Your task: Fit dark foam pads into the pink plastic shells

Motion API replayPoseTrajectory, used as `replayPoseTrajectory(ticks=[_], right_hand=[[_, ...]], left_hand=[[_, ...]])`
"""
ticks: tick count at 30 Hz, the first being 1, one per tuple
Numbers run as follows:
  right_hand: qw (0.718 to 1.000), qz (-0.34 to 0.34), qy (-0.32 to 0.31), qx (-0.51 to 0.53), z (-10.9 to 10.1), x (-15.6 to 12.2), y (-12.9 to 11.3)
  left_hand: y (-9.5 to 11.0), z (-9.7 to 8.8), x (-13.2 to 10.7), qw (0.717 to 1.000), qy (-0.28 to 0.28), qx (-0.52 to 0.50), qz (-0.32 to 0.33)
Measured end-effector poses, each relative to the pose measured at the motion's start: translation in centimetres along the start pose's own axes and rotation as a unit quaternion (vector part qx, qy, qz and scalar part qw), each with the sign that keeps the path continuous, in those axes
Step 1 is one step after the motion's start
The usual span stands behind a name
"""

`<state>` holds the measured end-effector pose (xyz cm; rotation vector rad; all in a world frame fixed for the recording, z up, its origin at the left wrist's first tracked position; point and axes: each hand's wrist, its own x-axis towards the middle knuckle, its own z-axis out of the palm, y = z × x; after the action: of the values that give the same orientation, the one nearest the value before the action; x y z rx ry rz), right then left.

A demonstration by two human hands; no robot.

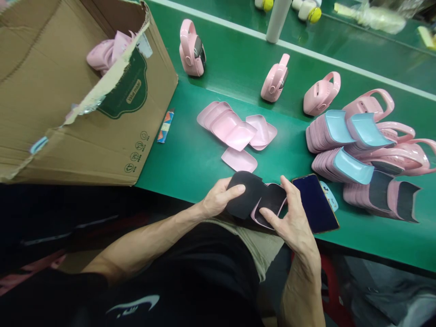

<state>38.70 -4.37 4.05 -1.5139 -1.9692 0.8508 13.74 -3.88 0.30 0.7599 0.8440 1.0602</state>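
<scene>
Near the table's front edge, my left hand (221, 196) is closed on black pads (245, 193), thumb on top; how many there are I cannot tell. Just to the right, my right hand (289, 213) grips a small stack of curved pink covers (256, 213), fingers along the far side and thumb on the near face. A black pad (272, 200) lines the top cover. The two held things touch or overlap. Beyond my hands, several loose pink covers (226, 125) lie spread on the green table (190, 168).
A big cardboard box (136, 131) with pink pieces inside stands left. A phone (315, 204) lies right of my hands. Stacks of covers, some topped light blue (354, 165), some black (407, 200), stand right. Pink handled devices (274, 81) line the back.
</scene>
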Motion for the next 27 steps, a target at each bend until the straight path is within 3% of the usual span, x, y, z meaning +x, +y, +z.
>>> replayPoseTrajectory(ticks=[7,18,27], right_hand=[[0.996,0.039,0.058,0.047,0.6,0.5,0.4],[0.991,0.074,0.075,0.085,0.3,0.6,0.6],[0.986,0.047,0.130,0.090,0.6,1.3,0.6]], left_hand=[[-0.1,0.0,0.0,1.000,0.008,-0.009,-0.007],[0.1,0.1,0.0,1.000,0.010,-0.002,-0.010],[-0.1,0.1,0.0,1.000,0.014,-0.004,-0.011]])
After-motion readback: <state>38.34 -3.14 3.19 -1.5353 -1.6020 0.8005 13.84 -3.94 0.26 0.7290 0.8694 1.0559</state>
